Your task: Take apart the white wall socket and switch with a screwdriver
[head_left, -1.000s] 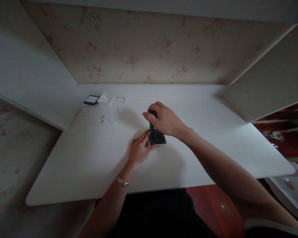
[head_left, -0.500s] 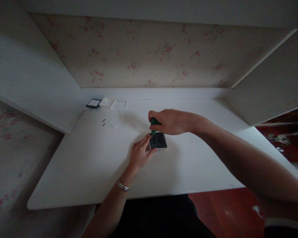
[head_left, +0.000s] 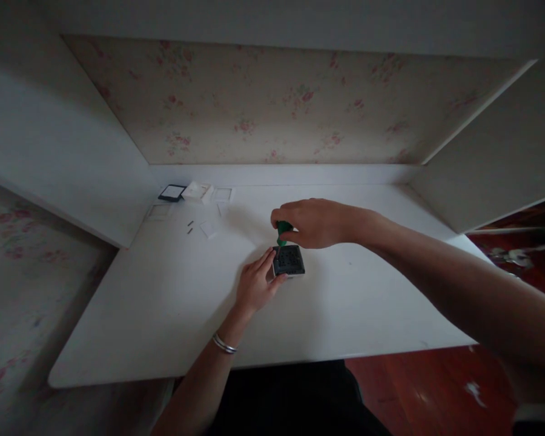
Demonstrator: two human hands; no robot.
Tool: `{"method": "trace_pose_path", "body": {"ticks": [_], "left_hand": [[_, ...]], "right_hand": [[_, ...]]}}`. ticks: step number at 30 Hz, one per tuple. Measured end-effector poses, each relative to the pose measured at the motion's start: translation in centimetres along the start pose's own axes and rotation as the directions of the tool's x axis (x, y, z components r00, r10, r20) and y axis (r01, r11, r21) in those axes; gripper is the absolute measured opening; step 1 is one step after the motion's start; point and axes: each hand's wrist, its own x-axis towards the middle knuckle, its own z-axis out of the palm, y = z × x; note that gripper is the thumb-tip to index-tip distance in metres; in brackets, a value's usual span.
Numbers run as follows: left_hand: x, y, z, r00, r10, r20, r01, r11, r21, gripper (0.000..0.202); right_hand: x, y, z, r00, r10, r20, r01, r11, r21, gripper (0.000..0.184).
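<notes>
A small dark square part with holes in its face lies flat on the white desk. My left hand, bracelet on the wrist, steadies its left edge with fingers pressed against it. My right hand is wrapped round the green handle of a screwdriver, which stands nearly upright with its tip on the part's far edge.
At the desk's far left lie a black-framed square plate, several white plates and covers, a small white square and two short dark screws. White side panels and a flowered back wall enclose the desk. Red floor shows at the right.
My right wrist has turned, so the forearm now comes in flatter from the right while the hand stays on the screwdriver. My left hand and the dark part have stayed put.
</notes>
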Motion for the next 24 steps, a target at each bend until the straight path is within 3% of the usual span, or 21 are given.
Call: {"method": "trace_pose_path", "body": {"ticks": [6, 8, 10, 12, 17, 20, 22, 24], "left_hand": [[0.02, -0.11, 0.08, 1.000, 0.000, -0.006, 0.000, 1.000, -0.003, 0.062], [0.00, -0.13, 0.14, 1.000, 0.004, -0.009, -0.004, 1.000, -0.002, 0.062], [-0.05, -0.16, 0.20, 1.000, 0.005, -0.008, -0.005, 1.000, 0.007, 0.062], [-0.08, -0.19, 0.26, 1.000, -0.001, -0.009, 0.001, 1.000, 0.016, 0.062], [-0.09, -0.25, 0.34, 1.000, 0.004, -0.016, -0.004, 1.000, 0.005, 0.062], [-0.09, -0.28, 0.33, 1.000, 0.011, -0.014, -0.011, 1.000, -0.001, 0.063], [-0.11, -0.30, 0.32, 1.000, 0.012, -0.014, -0.012, 1.000, 0.000, 0.063], [-0.13, -0.29, 0.33, 1.000, 0.013, -0.023, -0.013, 1.000, 0.001, 0.063]], "right_hand": [[0.60, -0.44, 0.59, 0.970, 0.213, -0.116, -0.225, 0.970, -0.097, 0.051], [0.67, -0.28, 0.61, 0.989, 0.119, -0.086, -0.126, 0.989, -0.082, 0.039], [0.49, -0.11, 0.44, 0.998, -0.049, -0.033, 0.048, 0.998, -0.029, 0.025], [0.23, -0.14, 0.29, 0.990, -0.142, -0.019, 0.142, 0.989, 0.027, 0.027], [0.21, -0.70, 0.55, 0.995, 0.001, -0.098, -0.003, 1.000, -0.015, 0.036], [0.25, -0.56, 0.52, 0.993, -0.086, -0.084, 0.086, 0.996, -0.002, 0.024], [0.12, -0.40, 0.35, 0.990, -0.142, -0.026, 0.143, 0.989, 0.034, 0.032], [-0.01, -0.46, 0.31, 0.994, -0.113, 0.002, 0.112, 0.993, 0.041, 0.038]]}}
